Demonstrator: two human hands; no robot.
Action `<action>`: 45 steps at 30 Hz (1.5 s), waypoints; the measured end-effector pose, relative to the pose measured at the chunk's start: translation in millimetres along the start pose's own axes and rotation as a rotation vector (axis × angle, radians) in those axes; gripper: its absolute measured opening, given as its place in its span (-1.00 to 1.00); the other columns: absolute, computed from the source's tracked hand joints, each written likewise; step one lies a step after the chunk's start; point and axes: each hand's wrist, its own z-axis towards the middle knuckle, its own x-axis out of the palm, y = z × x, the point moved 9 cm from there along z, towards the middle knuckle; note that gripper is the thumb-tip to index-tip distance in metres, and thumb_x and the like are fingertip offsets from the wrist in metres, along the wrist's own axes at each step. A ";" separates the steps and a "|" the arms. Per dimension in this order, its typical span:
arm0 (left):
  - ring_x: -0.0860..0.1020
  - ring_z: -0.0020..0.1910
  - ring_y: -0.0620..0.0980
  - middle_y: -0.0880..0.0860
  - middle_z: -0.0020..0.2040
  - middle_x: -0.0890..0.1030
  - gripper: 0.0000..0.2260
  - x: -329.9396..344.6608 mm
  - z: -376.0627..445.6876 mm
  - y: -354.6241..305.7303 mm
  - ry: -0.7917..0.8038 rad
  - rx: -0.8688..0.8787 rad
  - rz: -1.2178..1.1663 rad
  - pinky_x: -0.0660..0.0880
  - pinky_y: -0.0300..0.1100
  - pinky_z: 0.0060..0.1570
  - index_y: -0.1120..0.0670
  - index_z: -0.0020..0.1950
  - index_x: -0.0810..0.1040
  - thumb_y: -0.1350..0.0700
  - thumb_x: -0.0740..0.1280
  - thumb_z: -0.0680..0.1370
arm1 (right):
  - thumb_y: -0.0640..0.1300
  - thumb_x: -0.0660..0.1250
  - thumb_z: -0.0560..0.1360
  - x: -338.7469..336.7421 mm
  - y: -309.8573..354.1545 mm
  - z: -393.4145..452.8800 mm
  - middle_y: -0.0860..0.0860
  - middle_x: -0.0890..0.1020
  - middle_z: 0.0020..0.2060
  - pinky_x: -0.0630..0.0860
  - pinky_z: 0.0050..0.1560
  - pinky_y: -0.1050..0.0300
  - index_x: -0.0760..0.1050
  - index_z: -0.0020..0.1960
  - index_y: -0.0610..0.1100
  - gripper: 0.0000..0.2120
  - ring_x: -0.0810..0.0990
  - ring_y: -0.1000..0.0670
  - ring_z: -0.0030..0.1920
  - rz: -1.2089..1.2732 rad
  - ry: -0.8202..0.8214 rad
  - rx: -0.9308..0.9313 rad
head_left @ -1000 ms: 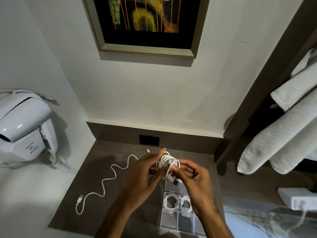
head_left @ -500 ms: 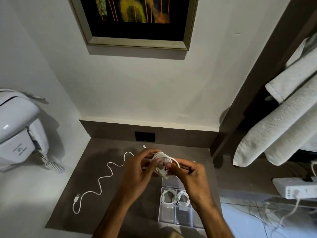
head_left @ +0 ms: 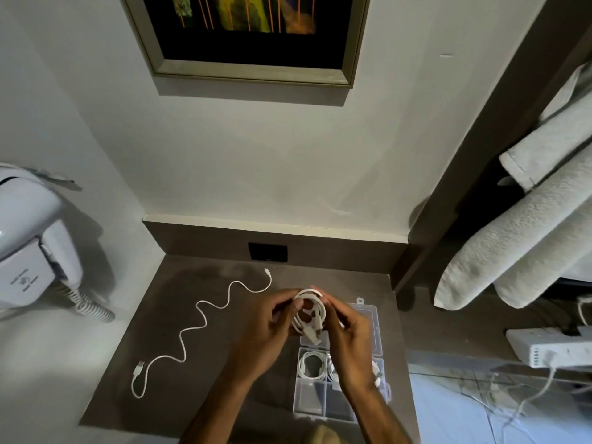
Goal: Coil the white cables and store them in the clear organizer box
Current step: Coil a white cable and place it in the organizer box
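Both hands pinch one coiled white cable [head_left: 312, 312] just above the far end of the clear organizer box [head_left: 373, 328]. My left hand [head_left: 267, 328] grips the coil's left side; my right hand [head_left: 349, 334] grips its right side. A plug end hangs from the coil's bottom. Inside the box, a coiled cable [head_left: 310, 365] lies in a middle compartment, and another coil [head_left: 376, 373] beside it is partly hidden by my right wrist. A loose white cable [head_left: 198, 325] snakes across the dark tabletop to the left, uncoiled.
A wall-mounted hair dryer [head_left: 28, 251] with a spiral cord hangs at the left. A dark socket plate [head_left: 267, 252] sits on the back ledge. Rolled towels [head_left: 528, 225] hang at the right, above a white power strip [head_left: 551, 346] with cords.
The coil has tightened into a neat ring between both hands and come down closer to the box. The camera view has tilted slightly downward.
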 end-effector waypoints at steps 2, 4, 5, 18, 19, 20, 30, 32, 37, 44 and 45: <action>0.70 0.04 -0.22 -0.08 0.06 0.76 -0.79 -1.0 0.8 -0.2 -0.046 0.059 0.129 0.60 -0.42 0.02 0.06 0.24 0.68 0.09 0.33 0.65 | -0.16 0.31 0.70 3.3 -3.9 -1.5 0.25 0.78 0.15 0.70 0.08 0.31 0.69 0.24 0.28 -0.64 0.74 0.18 0.19 -0.038 0.037 0.031; 0.69 -0.01 -0.29 -0.13 0.01 0.76 -0.79 -2.7 1.6 0.1 -0.080 0.096 0.197 0.56 -0.48 -0.06 0.00 0.22 0.69 0.05 0.33 0.64 | 0.03 0.19 0.75 4.2 -11.5 -3.3 0.25 0.75 0.18 0.69 0.10 0.28 0.65 0.32 0.27 -0.69 0.70 0.22 0.21 -0.093 0.112 0.111; 0.69 -0.02 -0.32 -0.15 0.01 0.76 -0.78 -2.2 2.0 2.1 -0.081 0.103 0.213 0.54 -0.50 -0.08 -0.01 0.22 0.69 0.03 0.33 0.64 | 0.14 0.13 0.75 2.3 -13.6 -4.3 0.27 0.73 0.17 0.68 0.12 0.26 0.63 0.31 0.32 -0.68 0.68 0.24 0.19 -0.124 0.140 0.146; 0.70 0.02 -0.23 -0.12 0.03 0.73 -0.79 45.9 5.5 91.4 0.082 -0.192 0.001 0.66 -0.30 -0.04 -0.04 0.15 0.58 0.02 0.47 0.54 | -0.13 0.48 0.59 -29.9 -60.6 -0.9 0.10 0.77 0.07 0.78 0.08 0.07 0.68 0.32 -0.05 -0.70 0.81 0.00 -0.04 -0.408 0.037 0.230; 0.71 -0.04 -0.22 -0.13 -0.03 0.73 -0.80 51.3 3.3 105.8 0.078 -0.247 -0.027 0.64 -0.35 -0.10 -0.05 0.09 0.59 0.06 0.51 0.51 | -0.15 0.50 0.59 -34.7 -72.6 -3.7 0.02 0.78 0.06 0.78 0.06 0.04 0.67 0.27 -0.06 -0.74 0.80 -0.06 -0.03 -0.405 -0.006 0.268; 0.71 -0.11 -0.18 -0.12 -0.08 0.72 -0.81 57.6 -0.5 122.1 0.076 -0.316 -0.075 0.63 -0.37 -0.16 -0.03 0.04 0.60 0.13 0.53 0.50 | -0.18 0.50 0.60 -37.2 -85.7 -7.6 -0.06 0.78 0.03 0.79 0.06 -0.01 0.64 0.23 -0.10 -0.78 0.79 -0.11 -0.03 -0.402 -0.038 0.312; 0.68 -0.04 -0.01 0.05 -0.02 0.73 -0.82 93.3 -79.3 235.5 0.138 -0.532 0.239 0.63 -0.06 0.07 0.15 0.13 0.63 0.17 0.47 0.54 | -0.26 0.45 0.60 -55.9 -211.6 -92.6 -0.13 0.78 -0.14 0.66 -0.08 0.06 0.62 0.02 -0.20 -0.98 0.76 -0.18 -0.09 -0.632 -0.112 0.718; 0.69 -0.03 -0.03 0.04 0.01 0.73 -0.78 98.2 -91.6 243.6 0.195 -0.512 0.277 0.64 -0.02 0.10 0.08 0.18 0.62 0.17 0.46 0.54 | -0.20 0.46 0.60 -54.2 -218.2 -99.9 -0.10 0.79 -0.15 0.51 -0.14 0.19 0.62 0.01 -0.15 -0.96 0.77 -0.17 -0.06 -0.699 -0.090 0.721; 0.64 0.07 0.04 0.07 0.17 0.63 -0.74 102.2 -107.3 242.2 0.235 -0.453 0.281 0.59 0.05 0.13 0.07 0.27 0.59 0.06 0.40 0.59 | -0.20 0.43 0.63 -33.7 -219.7 -96.2 -0.04 0.80 -0.09 0.66 -0.19 0.28 0.59 0.06 -0.08 -0.95 0.73 -0.05 -0.14 -0.839 -0.032 0.634; 0.58 0.23 0.09 0.15 0.29 0.50 -0.70 106.9 -109.5 227.2 0.236 -0.364 0.296 0.54 0.12 0.25 0.18 0.31 0.54 0.08 0.27 0.63 | -0.15 0.35 0.68 -11.2 -221.1 -94.4 0.07 0.56 0.18 0.70 -0.10 0.25 0.61 0.23 -0.09 -0.84 0.74 0.05 -0.08 -1.063 0.102 0.462; 0.58 0.24 0.11 0.17 0.31 0.48 -0.68 109.6 -109.6 227.4 0.259 -0.349 0.302 0.53 0.13 0.25 0.20 0.31 0.54 0.07 0.27 0.61 | -0.15 0.38 0.66 -9.5 -220.2 -93.5 0.05 0.58 0.18 0.72 -0.06 0.19 0.63 0.22 -0.08 -0.84 0.74 0.01 -0.05 -1.084 0.116 0.449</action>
